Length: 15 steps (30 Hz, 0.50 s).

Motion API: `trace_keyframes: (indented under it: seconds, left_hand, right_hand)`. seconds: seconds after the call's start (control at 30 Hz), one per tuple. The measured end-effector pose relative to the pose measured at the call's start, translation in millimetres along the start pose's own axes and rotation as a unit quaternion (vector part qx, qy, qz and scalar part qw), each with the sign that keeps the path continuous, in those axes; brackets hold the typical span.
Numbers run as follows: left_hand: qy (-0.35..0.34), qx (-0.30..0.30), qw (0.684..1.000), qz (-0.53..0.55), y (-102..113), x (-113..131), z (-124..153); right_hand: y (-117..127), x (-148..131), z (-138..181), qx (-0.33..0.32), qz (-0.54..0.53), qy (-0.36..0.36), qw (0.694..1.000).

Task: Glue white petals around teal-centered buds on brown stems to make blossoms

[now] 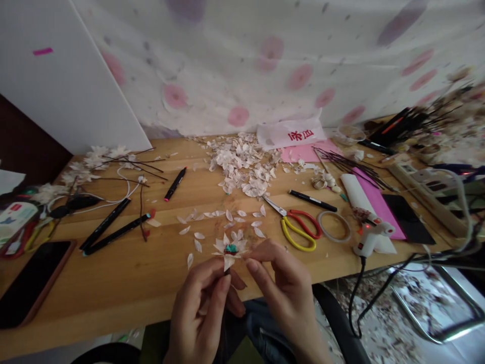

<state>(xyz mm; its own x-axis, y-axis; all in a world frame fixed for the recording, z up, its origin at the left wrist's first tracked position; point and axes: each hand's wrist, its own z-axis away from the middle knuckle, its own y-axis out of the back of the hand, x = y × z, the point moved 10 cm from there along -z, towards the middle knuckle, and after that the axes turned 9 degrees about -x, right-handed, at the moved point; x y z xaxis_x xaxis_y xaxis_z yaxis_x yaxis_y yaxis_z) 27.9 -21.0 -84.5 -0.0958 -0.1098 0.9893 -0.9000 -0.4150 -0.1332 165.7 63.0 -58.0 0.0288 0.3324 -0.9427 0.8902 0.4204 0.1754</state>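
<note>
My left hand (206,303) pinches the dark stem of a handmade flower (230,248) just under its head, near the table's front edge. The flower has pale petals spread around a teal and dark red centre. My right hand (284,288) comes in from the right, thumb and forefinger pressed together at the flower's right-hand petals; whether a petal sits between the fingertips is too small to tell. Loose single petals (199,235) lie on the table just beyond the flower. Farther back is a heap of pale petals (242,162).
Scissors (299,227) with red and yellow handles and a tape roll (334,226) lie right of the hands. A glue gun (371,237) with a lit red light stands farther right, its cord hanging over the edge. Markers (176,184), a phone (34,283) and finished flowers (81,169) lie left.
</note>
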Motion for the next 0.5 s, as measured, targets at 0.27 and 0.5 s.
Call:
trace_keyframes:
  seconds: [0.27,0.5]
  left_hand:
    - [0.001,-0.009,1.000,0.020,-5.3,2.1,3.5]
    - [-0.012,-0.020,0.999,-0.024,-3.4,4.7,5.7]
  right_hand:
    - [17.1,12.4,8.3,0.081,-0.218,-0.032,0.972]
    - [-2.9,13.1,1.2,0.020,-0.323,-0.055,0.945]
